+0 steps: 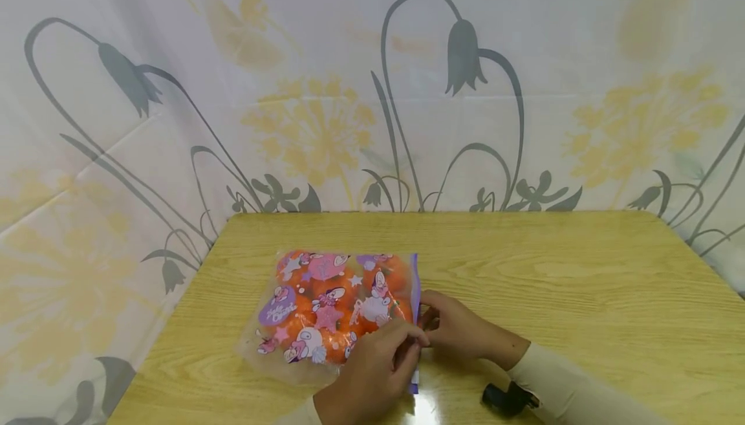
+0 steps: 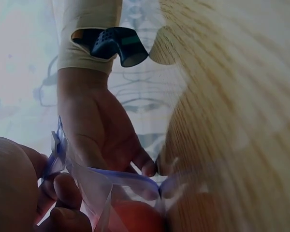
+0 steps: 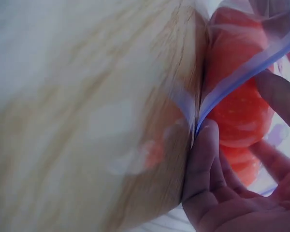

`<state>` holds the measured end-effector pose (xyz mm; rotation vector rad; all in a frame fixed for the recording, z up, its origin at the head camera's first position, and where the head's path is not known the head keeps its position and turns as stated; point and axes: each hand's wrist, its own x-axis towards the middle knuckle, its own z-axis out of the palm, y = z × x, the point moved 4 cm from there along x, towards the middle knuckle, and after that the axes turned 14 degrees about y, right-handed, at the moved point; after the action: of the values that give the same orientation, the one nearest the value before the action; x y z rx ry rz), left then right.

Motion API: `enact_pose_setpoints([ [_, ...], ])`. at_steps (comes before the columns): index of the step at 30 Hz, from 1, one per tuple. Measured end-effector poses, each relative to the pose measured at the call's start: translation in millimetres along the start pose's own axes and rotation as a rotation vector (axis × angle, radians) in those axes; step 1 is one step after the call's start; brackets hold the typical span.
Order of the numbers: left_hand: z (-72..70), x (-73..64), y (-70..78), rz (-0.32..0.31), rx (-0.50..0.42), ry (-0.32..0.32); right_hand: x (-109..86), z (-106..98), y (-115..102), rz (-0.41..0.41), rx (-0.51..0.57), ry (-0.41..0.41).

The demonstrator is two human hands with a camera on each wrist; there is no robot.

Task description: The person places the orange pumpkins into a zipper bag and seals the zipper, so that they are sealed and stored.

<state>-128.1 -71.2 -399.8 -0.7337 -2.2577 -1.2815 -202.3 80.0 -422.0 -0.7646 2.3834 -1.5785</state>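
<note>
A clear zip bag [image 1: 328, 318], printed with pink and purple cartoon sea figures, lies flat on the table with several round orange-red fruits [image 3: 239, 116] inside. Its purple zip edge [image 1: 416, 276] faces right. At the near part of that edge my left hand [image 1: 375, 363] pinches the strip between thumb and fingers; the left wrist view shows the edge standing up there. My right hand [image 1: 462, 328] holds the same edge a little farther back, fingers bent against it. In the right wrist view, its fingertips [image 3: 208, 133] touch the purple strip beside the tabletop.
The wood-grain table [image 1: 553, 270] extends to the right and behind the bag. A flower-printed cloth [image 1: 349, 153] hangs along the back and left side. A black wrist camera [image 1: 505, 400] sits at the right sleeve, close above the table.
</note>
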Motion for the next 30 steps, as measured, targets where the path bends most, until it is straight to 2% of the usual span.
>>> enact_pose_setpoints([
  [3, 0.3, -0.3, 0.3, 0.01, 0.012, 0.008, 0.9, 0.6, -0.5, 0.016, -0.003, 0.013],
  [7, 0.5, -0.9, 2.1, 0.024, 0.025, 0.012, 0.7, 0.0, 1.7, 0.079, 0.049, 0.014],
  [12, -2.6, -1.7, 7.0, 0.058, 0.123, -0.018, -4.1, -4.1, 5.0, 0.119, 0.125, 0.0],
  [16, -11.6, -3.3, 12.5, 0.153, 0.245, -0.057, -12.4, -9.2, 3.6, 0.128, 0.144, -0.007],
  [21, -23.6, -7.7, 16.7, 0.334, 0.322, -0.124, -23.1, -19.0, -1.9, 0.122, 0.117, 0.004],
  [23, -25.7, -10.0, 16.5, 0.403, 0.342, -0.15, -27.1, -22.1, -4.9, 0.093, 0.09, -0.008],
  [26, -25.8, -12.2, 15.3, 0.488, 0.382, -0.157, -33.2, -23.2, -10.5, 0.022, 0.06, -0.051],
  [30, -25.1, -13.1, 13.5, 0.541, 0.417, -0.138, -40.8, -18.2, -22.0, -0.09, 0.033, -0.107],
])
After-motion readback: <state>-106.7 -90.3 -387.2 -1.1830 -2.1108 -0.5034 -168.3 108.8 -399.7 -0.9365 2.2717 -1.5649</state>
